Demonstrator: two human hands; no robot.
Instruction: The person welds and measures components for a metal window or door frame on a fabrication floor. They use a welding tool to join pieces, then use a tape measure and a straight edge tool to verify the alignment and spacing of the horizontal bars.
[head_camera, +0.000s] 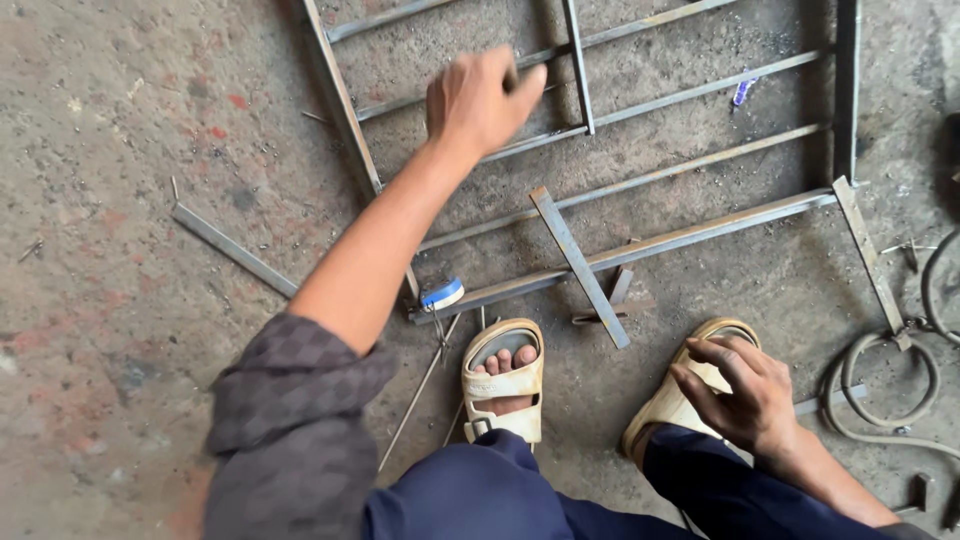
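right hand (745, 395) rests fingers spread on sandal (672, 400); left hand (480, 100) fingers pinch grille bar (560, 52).

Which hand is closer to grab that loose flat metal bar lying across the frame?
Probably the right hand. It rests on the right sandal, beside the lower end of the loose flat bar. The left hand is stretched further out over the metal frame, closed near a thin crossbar.
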